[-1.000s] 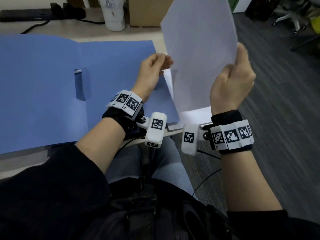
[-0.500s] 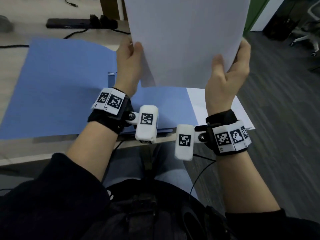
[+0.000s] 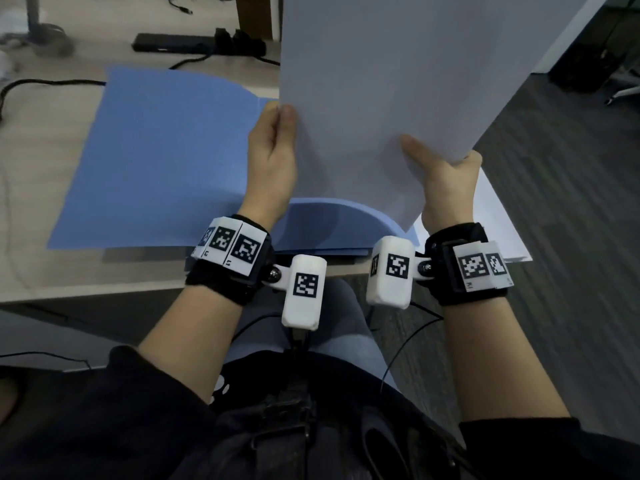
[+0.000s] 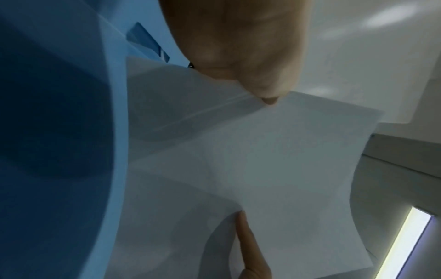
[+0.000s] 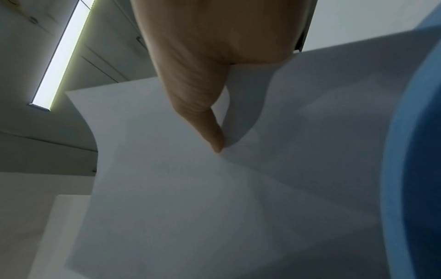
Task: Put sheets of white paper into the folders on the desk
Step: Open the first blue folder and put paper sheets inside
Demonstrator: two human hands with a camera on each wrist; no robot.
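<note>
Head view first: a big white sheet (image 3: 398, 81) stands nearly upright above the desk (image 3: 69, 271), held up off it and blocking most of the far right of the scene. The left hand (image 3: 272, 164) pinches its left edge, thumb on the near face. The right hand (image 3: 446, 181) grasps the lower right corner, thumb pressed flat on the near face, fingers hidden behind. Under the sheet lies an open blue folder (image 3: 156, 161), matte and smooth, its near right flap bowing up in a curve. More white sheets (image 3: 498, 220) lie flat at the desk's right edge, just beside the folder. Far off, a black power strip (image 3: 173, 46) with cables sits on the pale desktop. Both wrists wear black bands with white marker blocks.

Left wrist view: close and blurred. The left hand (image 4: 238, 47) grips the white sheet (image 4: 274, 160) at its edge, thin paper with a soft crease. The blue folder (image 4: 59, 132) fills the left side. A fingertip of the right hand (image 4: 250, 251) pokes in below.

Right wrist view: the right hand (image 5: 203, 66) lays its thumb on the white sheet (image 5: 190, 207), the paper bending gently. The blue folder (image 5: 415, 169) curves along the right edge. A ceiling light strip (image 5: 59, 56) glows overhead.
</note>
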